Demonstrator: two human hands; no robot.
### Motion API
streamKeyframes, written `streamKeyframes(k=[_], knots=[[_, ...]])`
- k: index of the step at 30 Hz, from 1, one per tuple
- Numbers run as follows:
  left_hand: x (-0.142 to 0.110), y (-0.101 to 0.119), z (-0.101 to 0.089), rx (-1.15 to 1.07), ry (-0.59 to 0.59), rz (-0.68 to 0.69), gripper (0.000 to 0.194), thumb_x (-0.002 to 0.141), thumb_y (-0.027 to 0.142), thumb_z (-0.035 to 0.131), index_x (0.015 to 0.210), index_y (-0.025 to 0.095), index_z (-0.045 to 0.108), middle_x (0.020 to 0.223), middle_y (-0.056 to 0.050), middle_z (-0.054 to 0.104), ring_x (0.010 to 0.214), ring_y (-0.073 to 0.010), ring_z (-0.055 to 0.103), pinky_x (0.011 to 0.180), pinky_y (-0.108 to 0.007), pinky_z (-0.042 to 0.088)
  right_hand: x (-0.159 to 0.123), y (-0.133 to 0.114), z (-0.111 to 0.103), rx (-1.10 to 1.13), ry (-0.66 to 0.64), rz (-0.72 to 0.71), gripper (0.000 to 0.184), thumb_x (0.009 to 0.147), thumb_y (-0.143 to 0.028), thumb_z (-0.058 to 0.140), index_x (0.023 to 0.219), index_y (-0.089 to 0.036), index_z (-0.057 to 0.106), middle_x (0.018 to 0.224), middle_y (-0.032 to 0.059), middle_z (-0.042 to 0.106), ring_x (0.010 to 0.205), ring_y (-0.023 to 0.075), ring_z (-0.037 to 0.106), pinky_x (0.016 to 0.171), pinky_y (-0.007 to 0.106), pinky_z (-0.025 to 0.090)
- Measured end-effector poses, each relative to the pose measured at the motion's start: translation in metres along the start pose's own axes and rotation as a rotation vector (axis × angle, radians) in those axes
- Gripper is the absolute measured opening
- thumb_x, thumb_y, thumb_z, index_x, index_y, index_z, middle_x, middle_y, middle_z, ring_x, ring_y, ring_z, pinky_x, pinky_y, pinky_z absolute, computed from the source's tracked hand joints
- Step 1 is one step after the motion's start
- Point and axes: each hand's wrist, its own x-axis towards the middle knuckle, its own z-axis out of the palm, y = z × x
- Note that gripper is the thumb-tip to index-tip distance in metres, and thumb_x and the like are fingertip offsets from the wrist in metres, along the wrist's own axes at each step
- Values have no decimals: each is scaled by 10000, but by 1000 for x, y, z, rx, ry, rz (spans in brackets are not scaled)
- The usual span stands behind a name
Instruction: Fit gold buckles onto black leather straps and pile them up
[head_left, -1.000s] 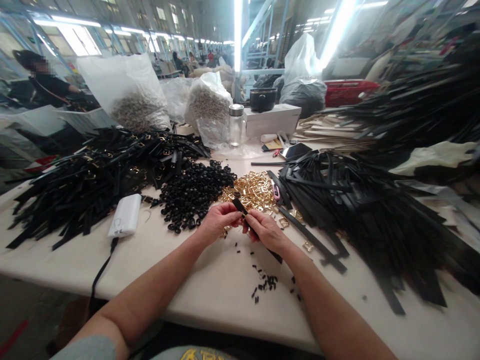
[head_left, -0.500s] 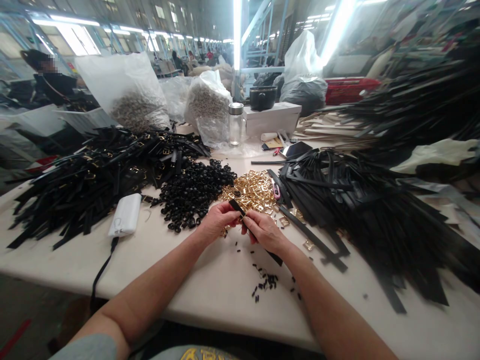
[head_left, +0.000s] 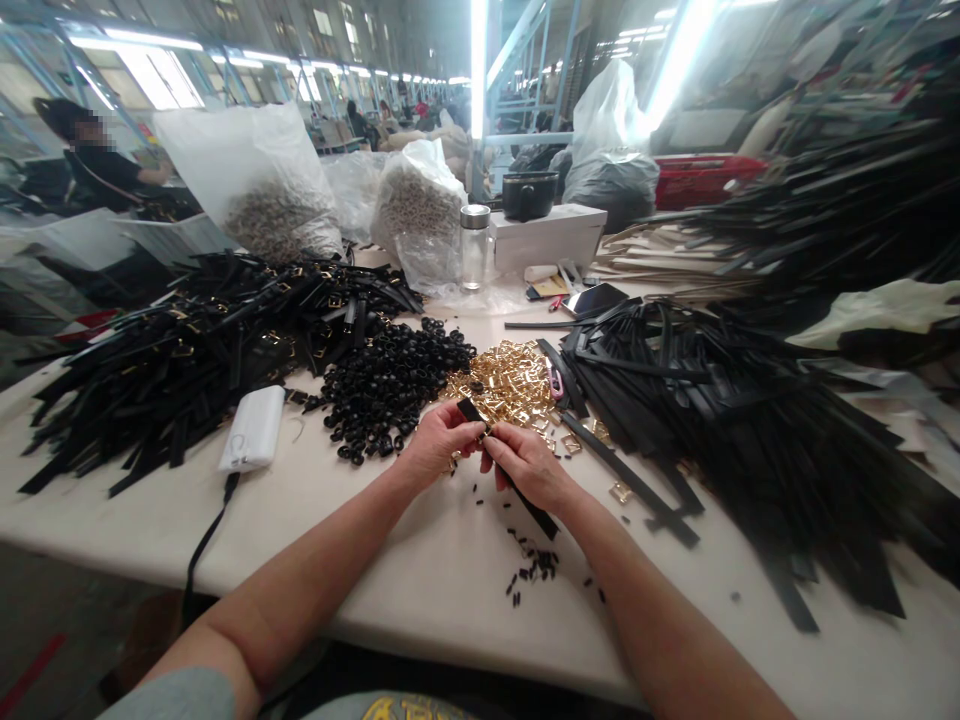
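Observation:
Between my two hands is a black strap [head_left: 534,510], running from upper left to lower right. My left hand [head_left: 442,437] pinches it near its upper end. My right hand [head_left: 525,462] is closed on it just below, fingertips close to the left ones. A glint of gold shows at the pinch, but most of that piece is hidden by my fingers. Right behind my hands lies a heap of gold buckles [head_left: 514,380]. To its left is a mound of small black loops [head_left: 390,385]. Several tiny black pieces [head_left: 536,562] are scattered below my right hand.
A pile of black straps [head_left: 645,360] spreads over the right side. Straps with buckles [head_left: 187,340] are heaped at left. Nearer me is a white power bank [head_left: 253,428] with a cable. Behind stand a glass bottle [head_left: 474,250], a white box [head_left: 547,238] and filled plastic bags [head_left: 420,200].
The strap's lower end has swung slightly left and more of it shows below my right hand. Both hands keep their grip in nearly the same place.

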Motion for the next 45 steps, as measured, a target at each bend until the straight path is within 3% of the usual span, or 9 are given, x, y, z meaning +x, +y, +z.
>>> streamKeyframes(k=[6, 12, 18, 23, 28, 34, 40, 42, 45], knots=[[-2, -1, 2, 83, 36, 111, 302, 694, 353, 737, 730, 172, 498, 556, 57, 536, 453, -67, 473, 442, -197, 365, 1, 3, 0, 19, 23, -6, 313, 933, -336, 422, 705, -177, 565, 599, -34, 571, 426, 56, 489, 452, 182, 385], [-1, 2, -2, -26, -72, 33, 281, 691, 341, 751, 800, 141, 588, 638, 14, 597, 533, -77, 521, 498, -199, 384, 1, 4, 0, 200, 23, 13, 340, 931, -442, 419, 769, -175, 553, 630, -28, 575, 411, 60, 472, 400, 188, 354], [0, 2, -3, 6, -47, 43, 233, 698, 307, 725, 748, 154, 556, 587, 24, 587, 477, -70, 485, 469, -198, 364, 1, 6, 1, 229, -18, 15, 332, 932, -439, 423, 782, -172, 552, 659, -18, 589, 429, 53, 485, 412, 175, 365], [-2, -3, 0, 62, 24, 113, 254, 690, 309, 725, 716, 177, 509, 562, 54, 539, 461, -64, 459, 449, -193, 350, 0, 1, 1, 68, 29, 22, 302, 920, -378, 436, 709, -187, 537, 572, -41, 551, 414, 61, 481, 425, 182, 368], [-6, -3, -1, 175, 15, 233, 277, 727, 414, 727, 790, 166, 621, 678, 8, 597, 563, -89, 529, 529, -212, 421, 1, 1, -3, -49, 154, 7, 297, 919, -358, 437, 676, -202, 508, 519, -55, 524, 397, 74, 473, 448, 205, 373], [-1, 1, -4, 103, -60, 146, 333, 756, 465, 697, 722, 143, 620, 650, -12, 608, 577, -98, 549, 549, -217, 452, 2, 7, -5, -134, 110, -18, 263, 932, -317, 409, 717, -207, 513, 591, -42, 573, 420, 80, 483, 483, 217, 389], [3, -9, -6, 63, -180, -1, 468, 664, 374, 792, 1048, 151, 643, 835, -42, 680, 589, -93, 581, 582, -229, 483, 0, 8, -13, -486, 48, -78, 168, 888, -227, 471, 809, -204, 616, 697, 0, 658, 593, 122, 545, 569, 231, 345], [3, -9, -5, 90, -220, -20, 409, 686, 370, 771, 1017, 149, 676, 855, -57, 695, 625, -110, 601, 627, -252, 501, 0, 9, -15, -606, 37, -73, 150, 880, -258, 510, 902, -211, 650, 790, 28, 692, 663, 146, 567, 584, 241, 328], [1, -7, -4, 192, -173, 46, 255, 706, 326, 754, 894, 156, 718, 820, -53, 706, 704, -135, 620, 696, -264, 497, 1, 9, -16, -762, 35, -29, 195, 887, -290, 521, 999, -207, 657, 850, 65, 703, 701, 174, 580, 587, 258, 310]])
